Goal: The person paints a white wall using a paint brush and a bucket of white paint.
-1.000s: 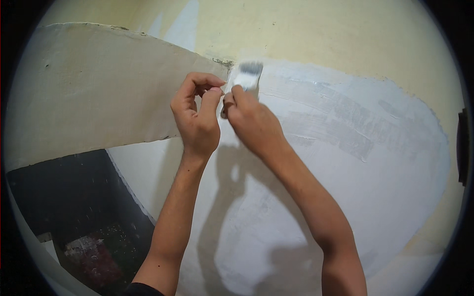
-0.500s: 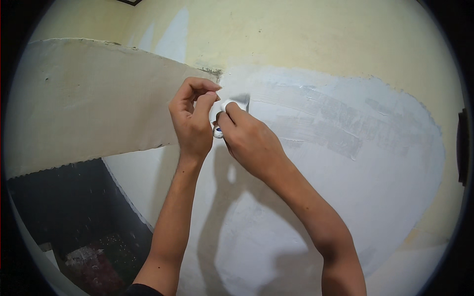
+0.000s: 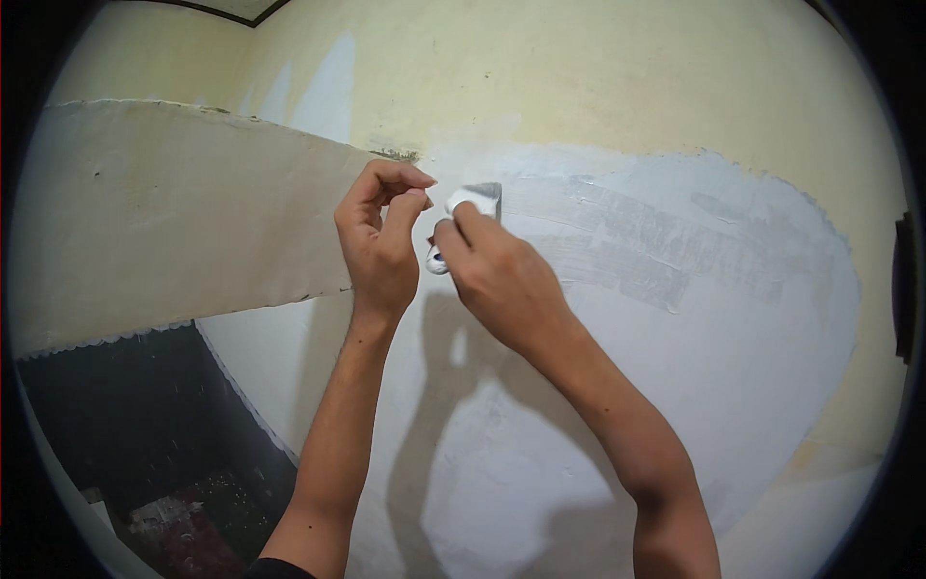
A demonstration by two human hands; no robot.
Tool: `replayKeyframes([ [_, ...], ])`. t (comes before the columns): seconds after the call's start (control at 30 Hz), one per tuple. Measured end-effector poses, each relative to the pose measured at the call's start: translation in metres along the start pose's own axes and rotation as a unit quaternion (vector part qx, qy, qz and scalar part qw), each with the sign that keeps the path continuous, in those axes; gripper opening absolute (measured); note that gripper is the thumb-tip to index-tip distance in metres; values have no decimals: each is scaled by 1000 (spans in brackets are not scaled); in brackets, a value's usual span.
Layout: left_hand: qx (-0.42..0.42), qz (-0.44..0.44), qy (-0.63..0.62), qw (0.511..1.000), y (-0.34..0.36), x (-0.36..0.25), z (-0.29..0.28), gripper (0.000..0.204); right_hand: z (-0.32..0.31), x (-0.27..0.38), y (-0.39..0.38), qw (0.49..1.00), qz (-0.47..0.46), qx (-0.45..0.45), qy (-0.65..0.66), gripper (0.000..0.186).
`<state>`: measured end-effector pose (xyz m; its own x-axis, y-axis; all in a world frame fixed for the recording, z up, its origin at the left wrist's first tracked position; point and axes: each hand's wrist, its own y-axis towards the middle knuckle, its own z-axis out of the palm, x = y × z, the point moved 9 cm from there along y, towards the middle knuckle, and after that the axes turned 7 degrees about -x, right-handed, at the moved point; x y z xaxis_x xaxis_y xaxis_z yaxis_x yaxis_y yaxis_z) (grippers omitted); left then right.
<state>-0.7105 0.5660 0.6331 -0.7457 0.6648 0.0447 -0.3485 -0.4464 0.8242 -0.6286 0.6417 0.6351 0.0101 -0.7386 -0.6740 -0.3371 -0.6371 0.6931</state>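
My right hand (image 3: 511,280) is closed round a putty knife (image 3: 474,200) smeared with white filler, near the wall. A grey corner of its blade shows above my fingers, and the rounded white handle end with a dark blue spot sticks out below them. Just to the left, my left hand (image 3: 381,241) is raised with its fingers curled and the thumb tip close to the forefinger tip. Whatever may be between those fingers is hidden. Behind both hands is the wall (image 3: 598,386), with a broad white filled area and greyer, damp-looking strokes to the right of the knife.
A beige beam-like ledge (image 3: 193,212) comes in from the left and meets the wall beside my left hand. Below it is a dark opening (image 3: 125,405) with a stained floor. Pale yellow paint (image 3: 598,87) covers the upper wall. A dark object (image 3: 904,289) stands at the right rim.
My right hand and the putty knife have moved slightly right, widening the gap to my left hand. The left hand keeps nearly the same curled pose. The view has tilted up a little.
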Motion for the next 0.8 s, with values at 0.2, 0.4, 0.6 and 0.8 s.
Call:
replayKeyframes([
  [0.2,18,-13,-22,1000,2,-6,25,12,-44,-54,11,983,-6,-133,-124,15],
  [0.4,47,20,-2,999,-12,-8,35,10,-17,-5,-29,996,-63,-47,-38,13],
  [0.6,-21,43,-33,998,8,-29,21,12,-46,-19,17,974,-84,-197,-78,10],
  [0.8,-37,39,-42,998,18,-22,15,13,21,-61,57,990,-13,-89,-112,9],
])
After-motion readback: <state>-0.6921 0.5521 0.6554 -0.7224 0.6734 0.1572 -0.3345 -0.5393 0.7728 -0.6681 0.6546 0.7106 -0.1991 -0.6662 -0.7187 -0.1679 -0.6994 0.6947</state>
